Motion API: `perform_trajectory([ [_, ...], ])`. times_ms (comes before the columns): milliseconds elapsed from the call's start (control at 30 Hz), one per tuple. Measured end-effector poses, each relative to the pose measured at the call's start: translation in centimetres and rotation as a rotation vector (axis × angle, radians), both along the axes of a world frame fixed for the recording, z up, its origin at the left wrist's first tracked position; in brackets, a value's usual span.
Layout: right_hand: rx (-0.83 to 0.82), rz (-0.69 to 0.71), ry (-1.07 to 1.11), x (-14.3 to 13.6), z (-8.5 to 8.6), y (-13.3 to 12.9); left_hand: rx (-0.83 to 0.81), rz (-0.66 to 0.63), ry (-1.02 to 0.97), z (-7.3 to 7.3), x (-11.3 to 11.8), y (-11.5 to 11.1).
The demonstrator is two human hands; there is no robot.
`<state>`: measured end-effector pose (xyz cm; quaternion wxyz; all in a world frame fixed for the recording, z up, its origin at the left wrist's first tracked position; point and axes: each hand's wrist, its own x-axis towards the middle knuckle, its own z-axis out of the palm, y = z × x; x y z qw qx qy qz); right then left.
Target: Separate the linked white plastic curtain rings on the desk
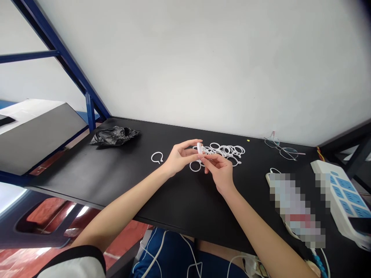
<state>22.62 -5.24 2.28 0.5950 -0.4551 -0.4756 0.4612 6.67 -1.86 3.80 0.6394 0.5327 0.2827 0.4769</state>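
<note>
A white plastic ring [199, 148], seen nearly edge-on, is pinched between the fingertips of my left hand [180, 157]. My right hand [220, 169] meets it from the other side, its thumb and finger closed at the ring's lower end. Just behind and below my fingers lies a loose pile of white rings [224, 150], partly covered by the hands. Left of my left hand, a single white ring [157, 157] rests on the black table [185, 204], with a gap in it near its small end piece.
A crumpled black plastic bag [114, 136] lies at the back left. Eyeglasses [280, 147], a pixelated phone-like object [295, 208] with a cable and a white power strip [342, 197] are on the right. Blue metal framing [72, 73] borders the left side; a pale wall [203, 69] stands behind.
</note>
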Motion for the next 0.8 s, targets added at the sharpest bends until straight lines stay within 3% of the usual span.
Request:
perform_trajectory([
  [800,-0.009,-0.064,0.002,-0.16,-0.29,-0.22,-0.032,-0.010,-0.014,0.05,-0.05,-0.01],
])
